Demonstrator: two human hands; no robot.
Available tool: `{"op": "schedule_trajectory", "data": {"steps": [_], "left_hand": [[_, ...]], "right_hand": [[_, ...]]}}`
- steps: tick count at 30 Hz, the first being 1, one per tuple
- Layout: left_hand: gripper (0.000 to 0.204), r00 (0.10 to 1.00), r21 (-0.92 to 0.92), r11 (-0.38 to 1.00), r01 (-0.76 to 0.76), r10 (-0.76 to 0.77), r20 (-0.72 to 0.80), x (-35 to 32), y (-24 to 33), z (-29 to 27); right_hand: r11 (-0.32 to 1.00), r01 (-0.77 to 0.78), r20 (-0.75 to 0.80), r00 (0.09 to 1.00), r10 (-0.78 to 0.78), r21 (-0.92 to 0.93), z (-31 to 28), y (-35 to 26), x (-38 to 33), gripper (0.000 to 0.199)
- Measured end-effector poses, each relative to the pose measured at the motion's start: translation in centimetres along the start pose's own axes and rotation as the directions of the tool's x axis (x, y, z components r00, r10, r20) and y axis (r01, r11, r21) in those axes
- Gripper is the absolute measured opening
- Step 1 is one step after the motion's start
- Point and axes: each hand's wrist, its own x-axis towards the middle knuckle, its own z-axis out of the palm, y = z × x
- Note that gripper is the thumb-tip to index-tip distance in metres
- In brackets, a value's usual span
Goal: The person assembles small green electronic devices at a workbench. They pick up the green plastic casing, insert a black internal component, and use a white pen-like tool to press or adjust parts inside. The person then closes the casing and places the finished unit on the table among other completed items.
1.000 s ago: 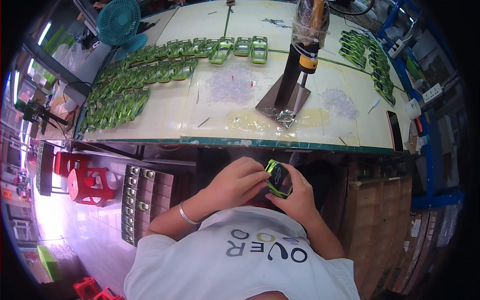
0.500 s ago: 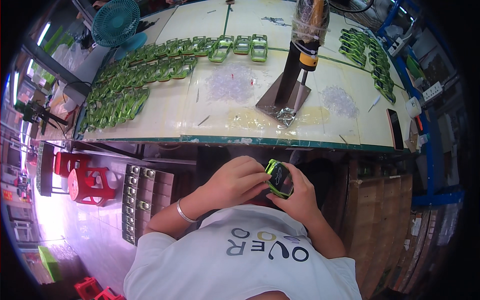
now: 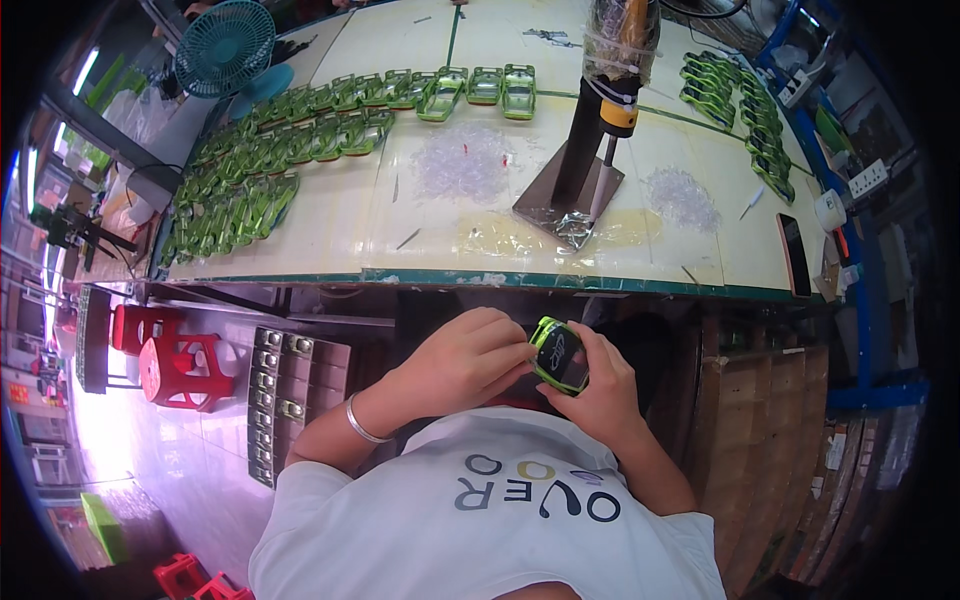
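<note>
A bright green toy car body (image 3: 558, 357) with a dark panel bearing a pale line drawing is held in front of my chest, below the table's front edge. My right hand (image 3: 610, 388) grips it from the right, thumb under its near end and fingers along the far side. Bent inward, the fingers of my left hand (image 3: 462, 362) press together against its left edge; the fingertips are partly hidden. Rows of similar green car bodies (image 3: 438, 97) lie on the table's left side, and another group (image 3: 765, 150) lies at the far right.
An upright tool stand (image 3: 578, 150) with a dark base rises from the table (image 3: 330, 225). Piles of small clear plastic pieces (image 3: 460, 165) flank it. A phone (image 3: 793, 256) lies at the right edge. A compartment tray (image 3: 318, 375) and red stools (image 3: 185, 370) are at the lower left.
The car body has turned slightly in my hands, so its dark panel faces up more. Both hands keep nearly the same place.
</note>
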Motion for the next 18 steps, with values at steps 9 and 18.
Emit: {"op": "schedule_trajectory", "data": {"steps": [9,18], "left_hand": [[0.024,0.991,0.109,0.992,-0.060,0.047,0.125,0.0,0.5,-0.1],[0.034,0.994,0.306,0.951,0.046,-0.012,-0.112,-2.0,2.0,3.9]], "right_hand": [[1.000,-0.021,0.055,0.998,0.020,0.003,0.1,0.1,0.0,0.064],[0.969,-0.179,0.045,0.984,0.174,0.170,1.4,0.6,-0.4,0.058]]}}
